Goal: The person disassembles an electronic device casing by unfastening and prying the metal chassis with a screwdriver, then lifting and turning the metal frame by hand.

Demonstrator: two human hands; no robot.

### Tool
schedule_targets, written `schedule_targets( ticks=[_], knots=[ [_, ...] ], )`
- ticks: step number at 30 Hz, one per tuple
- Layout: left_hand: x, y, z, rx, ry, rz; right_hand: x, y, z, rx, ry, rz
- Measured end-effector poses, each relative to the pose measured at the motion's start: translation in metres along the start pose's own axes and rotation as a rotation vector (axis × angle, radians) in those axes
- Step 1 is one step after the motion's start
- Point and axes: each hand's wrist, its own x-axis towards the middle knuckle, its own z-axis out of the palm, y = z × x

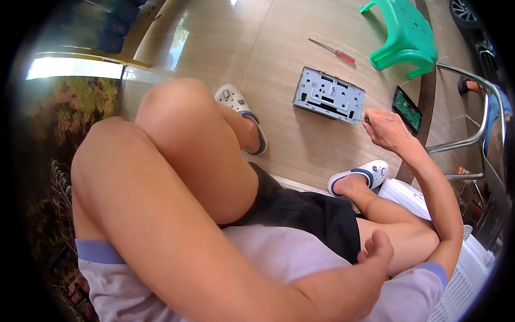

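My right hand (388,129) is closed around a tool with a thin metal shaft, apparently a screwdriver (360,120); its handle is mostly hidden in my fingers. The shaft reaches the near right corner of a silver metal box (331,96), a flat electronic unit with slots and holes that lies on the floor. My left hand (374,263) hovers in front of my body near my right thigh. Its fingers are loosely bent and I see nothing in them. Right of the box lies a black-framed panel with a green circuit board (407,110).
A screwdriver with a red handle (344,56) lies on the tiled floor (284,48) beyond the box. A green plastic stool (406,32) stands at the back right. Metal chair legs (466,140) and another person's leg (474,86) are at the right. My white clogs (370,170) flank the work area.
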Motion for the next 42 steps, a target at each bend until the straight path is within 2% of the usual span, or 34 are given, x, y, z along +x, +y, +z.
schedule_targets(
  ticks=[12,21,27,30,36,42],
  knots=[
    [-0.005,-0.012,0.002,-0.045,0.024,-0.026,0.001,-0.001,-0.001,-0.046,0.017,0.056],
    [0.000,-0.011,0.000,-0.054,0.028,-0.035,0.013,-0.007,-0.003,-0.056,-0.021,0.181],
    [-0.002,-0.011,0.000,-0.055,0.030,-0.050,0.012,-0.013,-0.026,0.048,0.069,0.057],
    [-0.004,-0.012,0.002,-0.066,0.036,-0.061,0.008,-0.005,-0.014,-0.011,0.048,-0.044],
    [-0.006,-0.012,0.003,-0.080,0.049,-0.072,0.008,-0.007,0.001,-0.111,-0.018,-0.039],
    [-0.006,-0.012,0.004,-0.082,0.064,-0.071,0.014,-0.007,-0.001,-0.096,0.015,0.157]
  ],
)
